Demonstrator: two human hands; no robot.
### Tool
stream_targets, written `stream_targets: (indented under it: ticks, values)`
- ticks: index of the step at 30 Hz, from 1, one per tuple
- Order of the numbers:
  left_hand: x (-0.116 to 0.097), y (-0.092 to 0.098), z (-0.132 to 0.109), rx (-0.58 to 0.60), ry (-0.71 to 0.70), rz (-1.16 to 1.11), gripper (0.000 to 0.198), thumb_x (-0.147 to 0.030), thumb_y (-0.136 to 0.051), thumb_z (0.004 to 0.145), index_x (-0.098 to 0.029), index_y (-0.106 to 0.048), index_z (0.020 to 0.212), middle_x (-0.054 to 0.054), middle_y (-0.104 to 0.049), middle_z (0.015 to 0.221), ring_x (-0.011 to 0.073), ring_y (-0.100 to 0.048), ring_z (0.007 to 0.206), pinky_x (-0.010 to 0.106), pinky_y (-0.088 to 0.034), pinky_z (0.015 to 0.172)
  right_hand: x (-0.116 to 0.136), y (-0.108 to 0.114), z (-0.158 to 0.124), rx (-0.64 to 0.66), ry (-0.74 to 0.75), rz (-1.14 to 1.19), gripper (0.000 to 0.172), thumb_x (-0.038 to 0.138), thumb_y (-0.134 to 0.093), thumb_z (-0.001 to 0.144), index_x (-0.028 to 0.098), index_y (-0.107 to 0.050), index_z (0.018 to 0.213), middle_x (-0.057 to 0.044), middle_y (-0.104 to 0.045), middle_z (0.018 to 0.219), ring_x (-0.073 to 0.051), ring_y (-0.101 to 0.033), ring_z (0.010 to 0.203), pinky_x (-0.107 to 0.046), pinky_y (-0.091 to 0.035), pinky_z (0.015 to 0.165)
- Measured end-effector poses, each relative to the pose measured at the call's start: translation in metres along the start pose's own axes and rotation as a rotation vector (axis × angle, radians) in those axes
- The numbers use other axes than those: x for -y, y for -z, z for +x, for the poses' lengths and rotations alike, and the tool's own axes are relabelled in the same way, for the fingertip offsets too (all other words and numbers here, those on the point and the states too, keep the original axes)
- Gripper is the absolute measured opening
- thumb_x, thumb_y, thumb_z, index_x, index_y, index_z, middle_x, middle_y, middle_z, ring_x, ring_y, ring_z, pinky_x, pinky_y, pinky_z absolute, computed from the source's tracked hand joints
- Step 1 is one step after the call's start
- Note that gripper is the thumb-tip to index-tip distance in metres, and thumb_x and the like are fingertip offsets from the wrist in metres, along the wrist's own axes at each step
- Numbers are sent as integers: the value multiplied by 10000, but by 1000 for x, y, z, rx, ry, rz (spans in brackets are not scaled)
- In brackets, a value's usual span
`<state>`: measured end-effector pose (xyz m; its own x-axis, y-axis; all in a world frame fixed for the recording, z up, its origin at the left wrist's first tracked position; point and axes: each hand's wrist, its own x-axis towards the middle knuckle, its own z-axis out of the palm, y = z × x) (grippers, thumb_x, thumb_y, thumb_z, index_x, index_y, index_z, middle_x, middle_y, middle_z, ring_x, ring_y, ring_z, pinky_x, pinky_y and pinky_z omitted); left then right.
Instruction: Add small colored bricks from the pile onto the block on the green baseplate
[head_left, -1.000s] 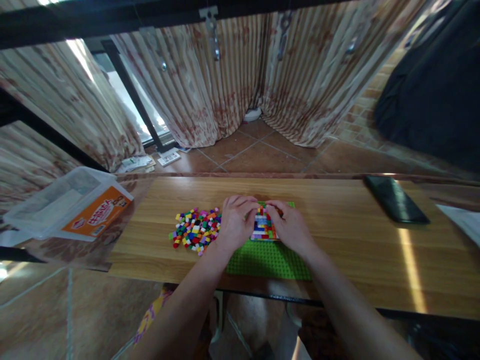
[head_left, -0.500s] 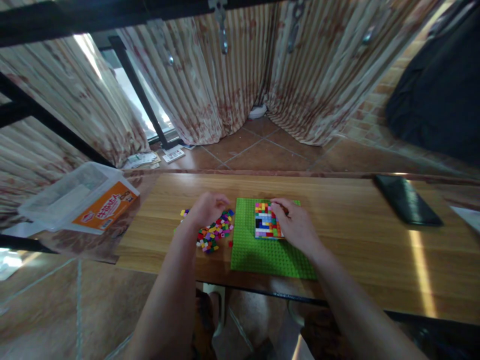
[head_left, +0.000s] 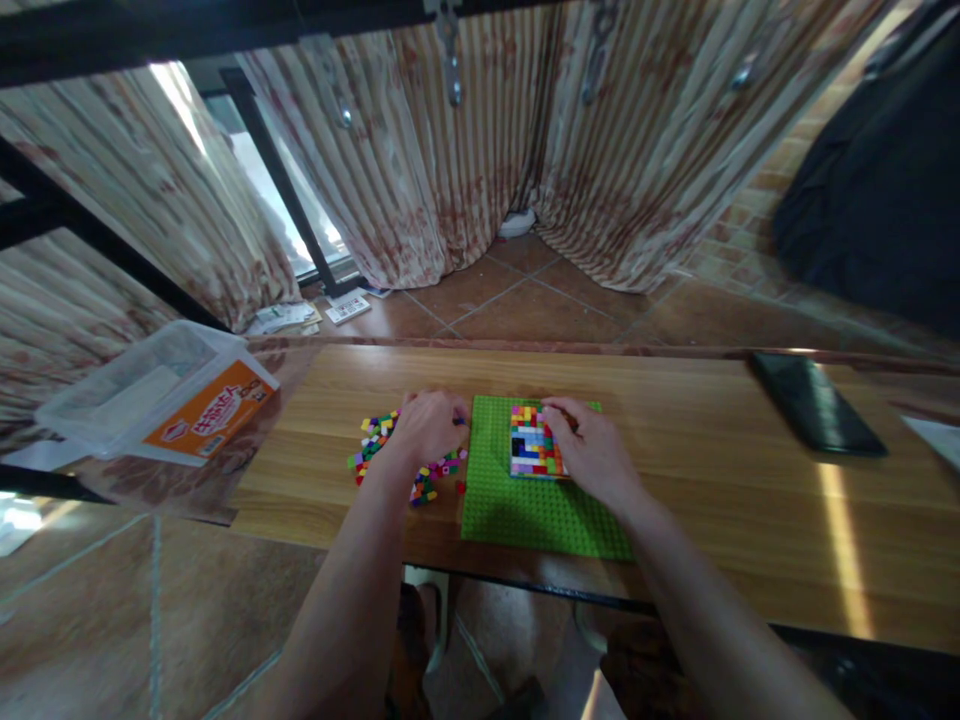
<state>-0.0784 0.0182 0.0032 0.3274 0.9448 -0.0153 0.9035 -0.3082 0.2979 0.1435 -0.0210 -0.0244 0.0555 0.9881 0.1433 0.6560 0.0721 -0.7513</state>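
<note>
My left hand is over the right part of a pile of small coloured toy bricks, its fingers bent down and drawn together at the bricks. What those fingertips hold, if anything, is hidden. On a green studded baseplate sits a rectangular block built of many coloured bricks, with a dark patch at its left side. My right hand grips this brick block at its right edge, thumb and fingers closed there and covering part of it. A single red brick lies just left of the baseplate.
A clear plastic tub with an orange label stands at the table's left end. A black phone-like slab lies on the wooden table at the right. Curtains hang beyond the far edge.
My left hand has moved right and lower onto the bricks, uncovering the pile's left part. My right hand stays at the brick block.
</note>
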Motion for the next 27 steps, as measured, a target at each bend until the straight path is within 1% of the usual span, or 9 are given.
stream_targets:
  ticks: [3, 7, 10, 13, 17, 19, 22, 25, 27]
  values:
    - [2, -2, 1, -27, -29, -25, 148, -154, -602, 722, -217, -735, 734, 54, -745, 802, 224, -663, 777, 353, -502, 779, 2, 0, 0, -2, 0, -1, 346, 384, -451, 922, 194, -713, 1044, -88, -740, 1060, -236, -665, 956, -379, -491, 885]
    - [2, 0, 3, -51, -54, -211, 157, -181, -557, 819, -177, -707, 773, 50, -724, 769, 183, -647, 688, 310, -508, 708, 3, 0, 0, 3, -16, 2, 353, 387, -452, 920, 186, -713, 1045, -93, -740, 1054, -235, -665, 953, -373, -490, 884]
    - [2, -2, 5, -105, -75, -339, 147, -185, -548, 846, -161, -693, 848, 53, -729, 811, 179, -667, 746, 306, -529, 729, 3, 0, 0, 6, -20, 16, 348, 386, -456, 915, 186, -712, 1041, -91, -738, 1057, -234, -663, 957, -373, -488, 887]
    - [-1, -7, 8, -160, -123, -470, 138, -172, -560, 847, -160, -687, 900, 51, -741, 879, 173, -686, 829, 314, -551, 793, 4, 0, 1, 4, -20, 21, 349, 381, -461, 911, 175, -712, 1040, -95, -740, 1050, -236, -663, 958, -375, -487, 888]
    - [-11, -16, 9, -223, -169, -624, 154, -161, -590, 842, -170, -711, 938, 47, -751, 938, 164, -699, 878, 322, -563, 857, 5, 0, 1, 3, -20, 18, 341, 372, -459, 914, 178, -712, 1034, -93, -743, 1046, -234, -662, 963, -369, -483, 888]
    - [-19, -17, 8, -233, -174, -653, 159, -170, -607, 843, -176, -722, 952, 50, -752, 960, 162, -702, 873, 322, -569, 853, 6, 1, 1, 4, -18, 10, 336, 369, -455, 918, 184, -711, 1034, -89, -743, 1046, -230, -660, 962, -362, -482, 885]
    - [-29, -16, 6, -217, -189, -627, 172, -146, -631, 825, -174, -729, 965, 59, -746, 991, 162, -701, 878, 324, -569, 860, 5, 1, 1, 5, -4, 4, 350, 365, -445, 925, 168, -707, 1048, -101, -740, 1049, -227, -661, 956, -354, -481, 880]
    - [-34, -12, 5, -221, -224, -572, 173, -115, -620, 827, -176, -728, 947, 60, -741, 998, 169, -694, 923, 333, -554, 901, 5, 0, 1, -1, 8, 3, 346, 364, -442, 928, 174, -706, 1047, -97, -741, 1048, -223, -662, 966, -348, -479, 890]
    - [-36, -11, 4, -236, -254, -547, 157, -137, -607, 851, -180, -723, 948, 61, -738, 1004, 174, -688, 948, 338, -546, 916, 4, 0, 1, -2, 9, 9, 334, 363, -446, 928, 186, -708, 1038, -91, -743, 1046, -222, -663, 968, -348, -479, 893]
